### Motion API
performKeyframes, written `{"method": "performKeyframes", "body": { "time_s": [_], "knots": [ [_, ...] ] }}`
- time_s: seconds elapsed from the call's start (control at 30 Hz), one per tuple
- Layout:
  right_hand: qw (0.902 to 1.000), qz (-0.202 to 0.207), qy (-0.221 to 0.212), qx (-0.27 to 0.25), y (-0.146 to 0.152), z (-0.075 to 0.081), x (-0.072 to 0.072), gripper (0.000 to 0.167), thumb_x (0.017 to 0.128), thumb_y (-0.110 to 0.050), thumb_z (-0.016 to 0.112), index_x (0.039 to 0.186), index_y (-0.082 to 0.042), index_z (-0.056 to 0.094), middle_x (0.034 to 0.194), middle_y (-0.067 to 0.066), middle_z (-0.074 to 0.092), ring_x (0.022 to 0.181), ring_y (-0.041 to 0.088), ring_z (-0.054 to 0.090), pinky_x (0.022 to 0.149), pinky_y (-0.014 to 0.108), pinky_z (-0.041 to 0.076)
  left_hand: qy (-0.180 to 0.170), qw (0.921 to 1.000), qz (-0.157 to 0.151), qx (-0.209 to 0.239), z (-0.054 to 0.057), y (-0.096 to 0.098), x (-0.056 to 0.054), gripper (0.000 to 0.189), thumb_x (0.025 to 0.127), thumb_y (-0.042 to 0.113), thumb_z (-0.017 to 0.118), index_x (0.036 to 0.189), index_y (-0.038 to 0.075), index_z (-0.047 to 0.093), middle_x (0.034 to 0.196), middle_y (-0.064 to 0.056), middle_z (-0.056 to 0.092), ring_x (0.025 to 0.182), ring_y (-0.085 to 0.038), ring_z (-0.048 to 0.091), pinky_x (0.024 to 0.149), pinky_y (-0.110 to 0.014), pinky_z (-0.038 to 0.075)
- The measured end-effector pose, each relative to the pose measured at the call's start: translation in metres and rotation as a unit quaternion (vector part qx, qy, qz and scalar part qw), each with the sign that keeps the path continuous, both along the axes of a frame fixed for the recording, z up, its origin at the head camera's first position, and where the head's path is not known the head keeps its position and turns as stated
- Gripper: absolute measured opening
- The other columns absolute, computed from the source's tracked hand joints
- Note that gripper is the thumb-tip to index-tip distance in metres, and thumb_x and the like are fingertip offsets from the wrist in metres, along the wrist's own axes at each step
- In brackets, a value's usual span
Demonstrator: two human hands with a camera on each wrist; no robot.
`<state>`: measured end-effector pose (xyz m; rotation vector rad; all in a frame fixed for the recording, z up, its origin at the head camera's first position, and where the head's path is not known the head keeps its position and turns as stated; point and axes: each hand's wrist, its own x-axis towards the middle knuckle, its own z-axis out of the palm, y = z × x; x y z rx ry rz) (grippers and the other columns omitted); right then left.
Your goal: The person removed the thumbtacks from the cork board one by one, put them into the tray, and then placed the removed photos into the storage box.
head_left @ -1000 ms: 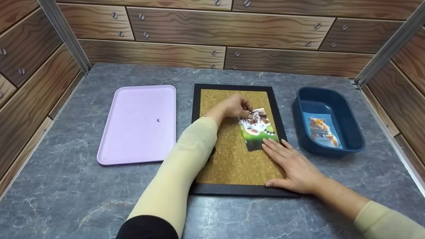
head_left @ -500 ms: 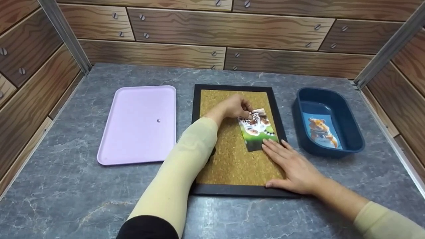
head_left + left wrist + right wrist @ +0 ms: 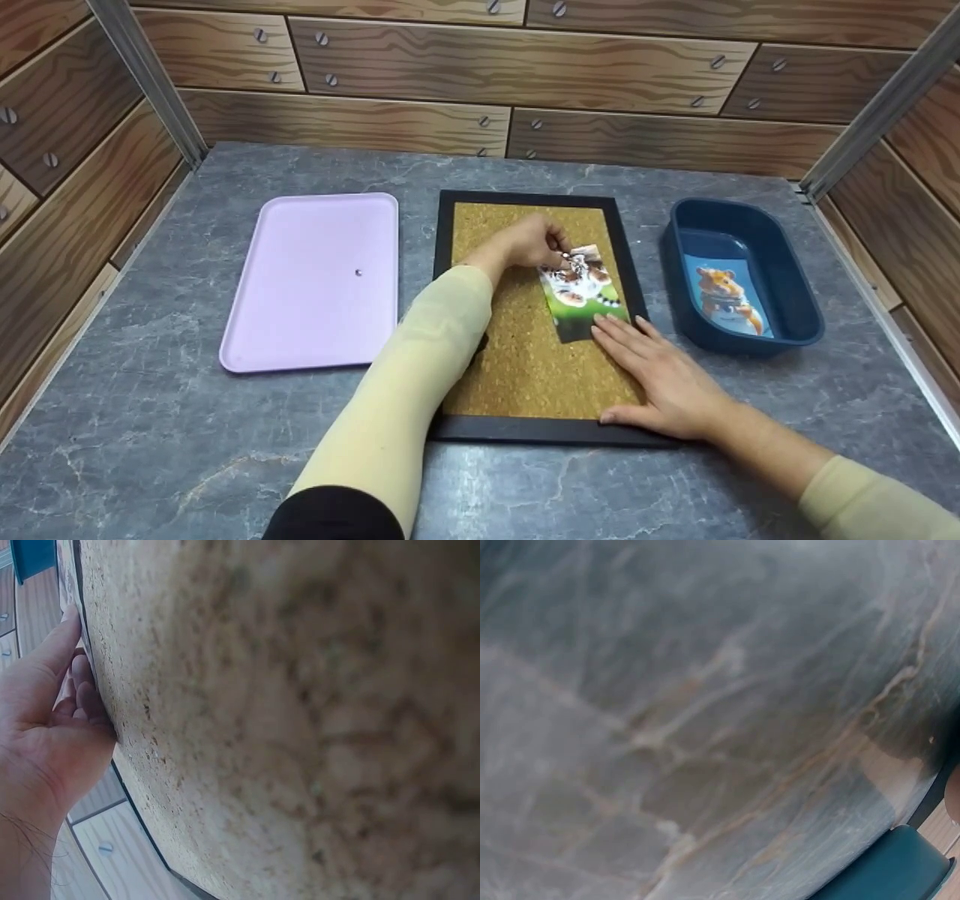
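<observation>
My left hand [image 3: 534,241] reaches across a black-framed corkboard [image 3: 517,375]. Its thumb touches the upper left part of a tiger picture card [image 3: 592,300], and the other fingers are curled. Whether something small sits under the thumb is hidden. In the left wrist view, the thumb [image 3: 64,637] meets the card's edge close to the cork [image 3: 195,727]. My right hand [image 3: 667,382] lies flat with straight fingers, fingertips at the card's lower right corner and thumb on the board's lower part. Only a sliver of a hand shows at the right wrist view's edge.
Left of the board lies a lilac tray [image 3: 307,300] with a small shiny piece [image 3: 358,273] on it. On the right stands a dark blue bin [image 3: 787,300] holding a hamster picture card [image 3: 724,292]. Wood-patterned walls [image 3: 517,67] enclose the grey marbled table [image 3: 150,420].
</observation>
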<state>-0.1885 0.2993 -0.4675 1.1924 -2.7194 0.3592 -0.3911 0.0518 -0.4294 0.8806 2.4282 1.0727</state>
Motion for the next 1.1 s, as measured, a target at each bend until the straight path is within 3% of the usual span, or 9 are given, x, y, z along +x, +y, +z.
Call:
{"method": "performKeyframes", "body": {
  "time_s": [0.33, 0.67, 0.93, 1.1],
  "knots": [
    [0.9999, 0.004, 0.000, 0.014, 0.0004, -0.0003, -0.0008, 0.107, 0.089, -0.066, 0.075, 0.165, -0.002, 0.034, 0.170, 0.017, 0.032, 0.156, 0.035, 0.031, 0.130, 0.049, 0.013, 0.002, 1.0000, 0.000, -0.001, -0.0012, 0.0019, -0.0011, 0.026, 0.092, 0.008, 0.083, 0.114, -0.004, 0.076, 0.091, 0.000, 0.065, 0.083, -0.009, 0.055, 0.075, -0.019, 0.046],
    [0.9998, 0.000, -0.007, 0.016, 0.0003, 0.0006, -0.0007, 0.108, 0.089, -0.066, 0.075, 0.165, -0.002, 0.034, 0.171, 0.016, 0.031, 0.156, 0.036, 0.030, 0.130, 0.050, 0.012, 0.002, 1.0000, 0.000, 0.004, -0.0009, 0.0018, -0.0006, 0.026, 0.091, 0.006, 0.083, 0.113, -0.005, 0.074, 0.090, 0.001, 0.062, 0.084, -0.010, 0.054, 0.076, -0.019, 0.046],
    [0.9999, 0.005, 0.008, -0.003, -0.0007, -0.0004, -0.0007, 0.105, 0.090, -0.067, 0.073, 0.164, -0.001, 0.036, 0.170, 0.016, 0.033, 0.155, 0.037, 0.034, 0.128, 0.054, 0.018, -0.005, 1.0000, 0.001, -0.004, 0.0006, 0.0011, -0.0007, 0.030, 0.093, 0.008, 0.083, 0.119, -0.001, 0.074, 0.104, -0.007, 0.070, 0.091, -0.011, 0.057, 0.083, -0.021, 0.049],
    [0.9999, 0.008, 0.014, -0.003, -0.0003, -0.0007, -0.0003, 0.105, 0.091, -0.068, 0.071, 0.163, -0.001, 0.036, 0.170, 0.017, 0.033, 0.154, 0.037, 0.034, 0.128, 0.054, 0.018, -0.004, 0.9999, 0.002, -0.010, 0.0010, 0.0009, -0.0001, 0.027, 0.093, 0.008, 0.082, 0.118, -0.001, 0.076, 0.097, -0.003, 0.069, 0.087, -0.010, 0.056, 0.078, -0.020, 0.047]
  ]
}}
